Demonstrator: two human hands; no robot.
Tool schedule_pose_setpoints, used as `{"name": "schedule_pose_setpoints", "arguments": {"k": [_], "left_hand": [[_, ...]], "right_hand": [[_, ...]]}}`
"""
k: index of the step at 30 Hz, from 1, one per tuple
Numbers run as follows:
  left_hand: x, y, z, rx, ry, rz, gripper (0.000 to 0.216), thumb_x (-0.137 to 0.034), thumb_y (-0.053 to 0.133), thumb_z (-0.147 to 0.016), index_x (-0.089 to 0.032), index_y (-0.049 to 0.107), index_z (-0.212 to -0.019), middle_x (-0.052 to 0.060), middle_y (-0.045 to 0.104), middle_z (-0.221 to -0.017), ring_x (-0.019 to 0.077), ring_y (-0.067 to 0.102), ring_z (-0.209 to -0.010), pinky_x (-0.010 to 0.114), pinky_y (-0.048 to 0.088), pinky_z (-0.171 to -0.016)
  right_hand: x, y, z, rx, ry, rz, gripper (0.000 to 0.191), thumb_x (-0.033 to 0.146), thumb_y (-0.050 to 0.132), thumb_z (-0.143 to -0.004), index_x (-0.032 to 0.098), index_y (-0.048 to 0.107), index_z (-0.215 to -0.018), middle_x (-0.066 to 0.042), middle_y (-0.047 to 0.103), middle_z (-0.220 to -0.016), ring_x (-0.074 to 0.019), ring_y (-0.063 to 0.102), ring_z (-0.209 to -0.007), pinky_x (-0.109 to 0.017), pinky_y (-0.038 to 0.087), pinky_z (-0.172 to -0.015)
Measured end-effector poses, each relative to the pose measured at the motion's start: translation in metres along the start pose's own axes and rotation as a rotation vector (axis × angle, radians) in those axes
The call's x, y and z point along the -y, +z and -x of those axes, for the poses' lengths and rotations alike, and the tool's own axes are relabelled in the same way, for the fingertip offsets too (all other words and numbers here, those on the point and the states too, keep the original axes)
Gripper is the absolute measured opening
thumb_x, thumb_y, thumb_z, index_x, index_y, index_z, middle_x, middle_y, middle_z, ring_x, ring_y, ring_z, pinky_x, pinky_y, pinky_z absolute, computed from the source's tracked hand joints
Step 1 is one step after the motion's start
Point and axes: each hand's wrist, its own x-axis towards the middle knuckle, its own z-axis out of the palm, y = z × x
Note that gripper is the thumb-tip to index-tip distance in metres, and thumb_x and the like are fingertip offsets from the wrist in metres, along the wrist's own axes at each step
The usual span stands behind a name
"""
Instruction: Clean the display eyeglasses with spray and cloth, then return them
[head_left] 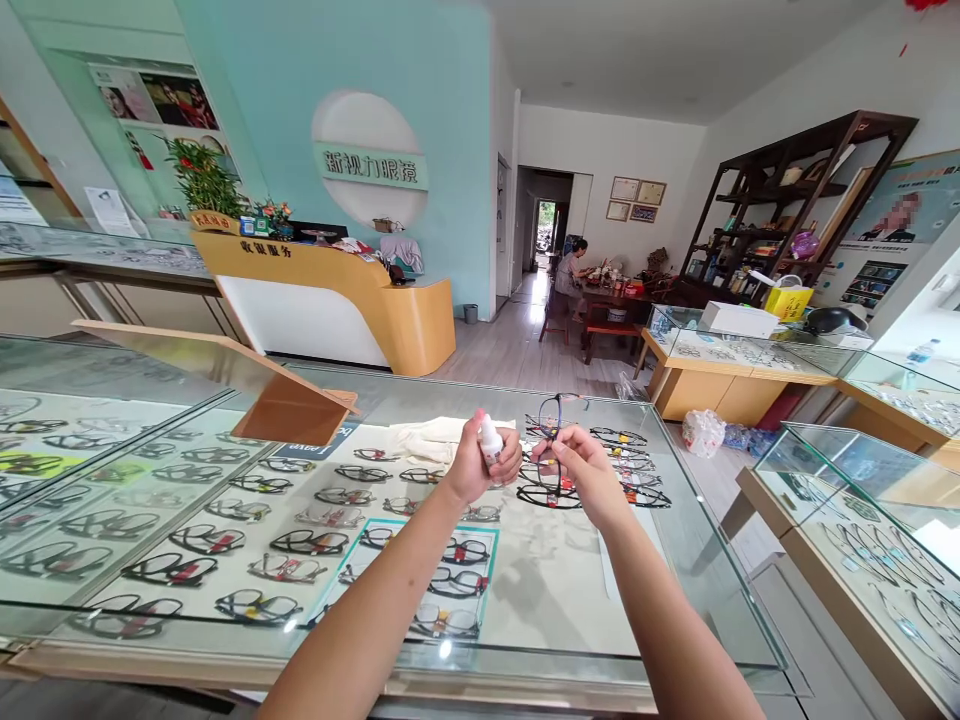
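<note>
My left hand is wrapped round a small white bottle, whose nozzle points up past my fingers. In my right hand a pair of dark-framed glasses is pinched by the middle, turned so that one lens sits above the other. Both hands are over the glass display counter. Behind my left hand lies a crumpled cream cloth. More glasses stand in a column beside my right hand, partly hidden by it.
A tilted mirror stand rests on the counter to the left. Rows of glasses show beneath the glass. Further cases stand at the right. A yellow and white reception desk is ahead, and a person sits at a far table.
</note>
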Motion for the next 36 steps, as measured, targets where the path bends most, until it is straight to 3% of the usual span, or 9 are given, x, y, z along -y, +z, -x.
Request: {"name": "schedule_pose_setpoints", "arguments": {"k": [4,10,18,24,29,36], "left_hand": [[0.003,0.0,-0.001,-0.02,-0.05,-0.096,0.081,-0.096,0.04,-0.087,-0.021,0.052,-0.059,-0.002,0.039,-0.047,0.0119,0.037,-0.045,0.029,0.033,-0.052],[0.014,-0.002,-0.004,-0.19,-0.044,-0.226,0.082,-0.098,0.042,-0.082,-0.022,0.046,-0.052,-0.005,0.029,-0.041,0.0085,0.025,-0.038,0.027,0.022,-0.046],[0.019,-0.005,-0.005,-0.311,-0.062,-0.392,0.076,-0.09,0.049,-0.08,-0.021,0.05,-0.051,-0.001,0.042,-0.044,0.009,0.033,-0.039,0.027,0.025,-0.045],[0.021,-0.003,-0.004,-0.289,-0.065,-0.434,0.075,-0.087,0.045,-0.086,-0.02,0.054,-0.053,0.0,0.042,-0.043,0.01,0.034,-0.039,0.027,0.026,-0.044],[0.02,0.0,-0.005,-0.291,-0.042,-0.41,0.081,-0.096,0.043,-0.082,-0.021,0.051,-0.052,-0.002,0.038,-0.042,0.0095,0.031,-0.037,0.027,0.024,-0.044],[0.023,0.006,-0.005,-0.104,-0.031,-0.587,0.078,-0.089,0.043,-0.089,-0.022,0.048,-0.049,-0.001,0.034,-0.041,0.0106,0.031,-0.038,0.029,0.021,-0.046]], "right_hand": [[-0.003,0.003,0.001,0.046,0.025,0.015,0.04,0.059,0.087,-0.086,0.027,0.064,-0.089,-0.003,0.078,-0.096,-0.0213,0.073,-0.091,-0.034,0.061,-0.079],[-0.005,0.008,0.003,0.076,0.036,0.019,0.036,0.056,0.084,-0.09,0.027,0.064,-0.09,-0.003,0.077,-0.095,-0.0219,0.072,-0.095,-0.033,0.061,-0.078],[-0.005,0.012,0.004,0.127,0.076,0.011,0.037,0.056,0.084,-0.09,0.025,0.063,-0.09,-0.003,0.078,-0.095,-0.022,0.073,-0.092,-0.032,0.059,-0.074],[-0.005,0.017,0.007,0.143,0.081,0.01,0.036,0.055,0.083,-0.091,0.025,0.063,-0.089,-0.004,0.079,-0.099,-0.0221,0.074,-0.093,-0.031,0.058,-0.074],[-0.004,0.015,0.006,0.128,0.069,-0.004,0.036,0.056,0.084,-0.091,0.026,0.063,-0.09,-0.004,0.079,-0.099,-0.0225,0.075,-0.095,-0.032,0.06,-0.074],[-0.001,0.0,-0.003,-0.099,-0.028,-0.131,0.038,0.054,0.088,-0.086,0.027,0.061,-0.091,-0.003,0.08,-0.101,-0.0218,0.075,-0.092,-0.031,0.06,-0.069]]}}
